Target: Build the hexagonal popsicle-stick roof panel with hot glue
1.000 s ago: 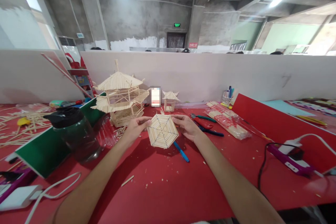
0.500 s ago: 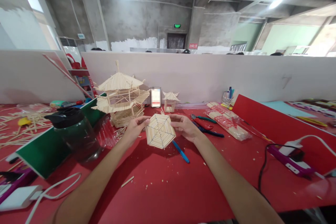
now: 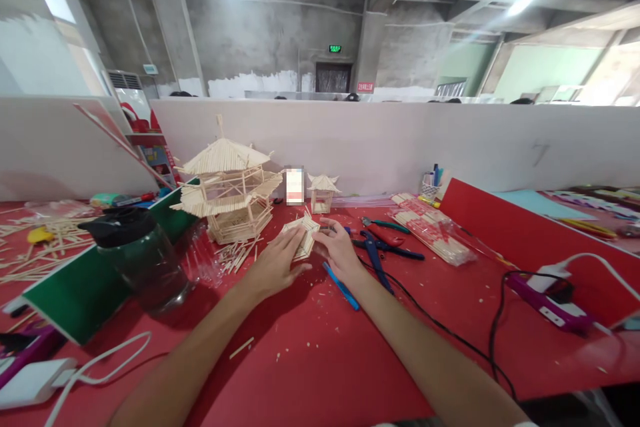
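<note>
A hexagonal panel of thin wooden sticks point(image 3: 306, 247) lies low over the red table between my hands. My left hand point(image 3: 279, 261) rests on its left part with the fingers stretched out and the thumb apart, covering much of it. At the panel's right edge, my right hand point(image 3: 339, 247) has its fingers bent, the tips close to the sticks; whether they grip it is unclear. A blue pen point(image 3: 341, 287) lies just below my right hand. Behind stand a large stick pavilion point(image 3: 233, 190) and a small stick pavilion point(image 3: 323, 193).
Right of my hands lie red-handled pliers point(image 3: 385, 235), a dark blue tool point(image 3: 376, 260) with a black cable, and bagged sticks point(image 3: 433, 230). A dark bottle point(image 3: 145, 257) stands left by a green board point(image 3: 75, 293). A red board point(image 3: 540, 250) is on the right.
The panel has gone from upright, facing the camera, to low and flatter. My left hand has moved onto it. The dark blue tool and its cable now show beside my right hand.
</note>
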`<state>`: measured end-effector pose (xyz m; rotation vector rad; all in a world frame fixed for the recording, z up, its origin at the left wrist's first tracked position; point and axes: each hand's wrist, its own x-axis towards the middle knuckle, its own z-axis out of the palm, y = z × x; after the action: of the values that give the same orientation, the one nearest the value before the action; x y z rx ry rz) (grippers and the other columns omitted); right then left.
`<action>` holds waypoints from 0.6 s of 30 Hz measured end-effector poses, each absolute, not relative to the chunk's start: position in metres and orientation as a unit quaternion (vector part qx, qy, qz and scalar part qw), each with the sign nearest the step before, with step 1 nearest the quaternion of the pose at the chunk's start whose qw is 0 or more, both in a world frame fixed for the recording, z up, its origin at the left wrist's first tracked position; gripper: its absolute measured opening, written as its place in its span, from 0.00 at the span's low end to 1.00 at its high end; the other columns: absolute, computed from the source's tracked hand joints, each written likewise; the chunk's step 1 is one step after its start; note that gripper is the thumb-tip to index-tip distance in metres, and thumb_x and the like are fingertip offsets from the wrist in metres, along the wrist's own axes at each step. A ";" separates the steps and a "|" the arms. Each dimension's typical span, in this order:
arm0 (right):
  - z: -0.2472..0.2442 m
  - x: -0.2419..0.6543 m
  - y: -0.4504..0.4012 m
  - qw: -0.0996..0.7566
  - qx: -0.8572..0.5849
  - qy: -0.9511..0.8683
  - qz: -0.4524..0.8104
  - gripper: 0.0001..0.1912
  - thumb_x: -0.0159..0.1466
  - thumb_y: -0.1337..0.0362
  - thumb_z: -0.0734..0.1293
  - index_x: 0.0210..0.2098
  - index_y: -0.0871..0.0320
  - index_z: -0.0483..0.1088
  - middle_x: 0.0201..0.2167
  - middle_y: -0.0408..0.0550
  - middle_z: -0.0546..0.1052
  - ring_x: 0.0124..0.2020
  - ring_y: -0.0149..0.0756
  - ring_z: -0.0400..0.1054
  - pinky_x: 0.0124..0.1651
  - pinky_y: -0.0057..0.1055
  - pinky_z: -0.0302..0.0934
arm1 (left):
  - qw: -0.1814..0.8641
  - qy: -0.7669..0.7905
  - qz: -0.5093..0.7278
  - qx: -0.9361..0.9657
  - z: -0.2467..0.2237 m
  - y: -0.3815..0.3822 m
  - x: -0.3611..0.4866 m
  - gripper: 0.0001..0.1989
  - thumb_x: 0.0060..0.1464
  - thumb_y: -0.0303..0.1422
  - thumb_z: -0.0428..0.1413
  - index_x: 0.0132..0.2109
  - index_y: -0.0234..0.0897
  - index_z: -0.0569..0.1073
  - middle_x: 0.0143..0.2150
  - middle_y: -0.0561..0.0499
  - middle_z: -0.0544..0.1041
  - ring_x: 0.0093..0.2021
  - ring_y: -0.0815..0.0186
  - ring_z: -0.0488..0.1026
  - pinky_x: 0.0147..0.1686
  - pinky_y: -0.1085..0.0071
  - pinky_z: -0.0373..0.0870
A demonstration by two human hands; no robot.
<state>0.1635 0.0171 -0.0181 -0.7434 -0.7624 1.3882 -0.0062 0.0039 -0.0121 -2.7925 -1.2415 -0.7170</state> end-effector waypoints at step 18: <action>-0.019 0.323 0.061 0.117 -0.791 -0.596 0.076 0.19 0.61 0.57 0.67 0.48 0.60 0.70 0.50 0.63 0.74 0.52 0.54 0.68 0.49 0.45 0.60 | 0.049 -0.511 -0.101 -0.852 -0.005 0.004 -0.004 0.22 0.62 0.28 0.43 0.62 0.37 0.64 0.59 0.40 0.72 0.55 0.52 0.73 0.49 0.59 0.69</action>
<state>0.3231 0.0610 -0.0193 -2.3152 -1.7440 0.2216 -0.0042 0.0038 -0.0046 -2.5962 -1.5574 -0.3073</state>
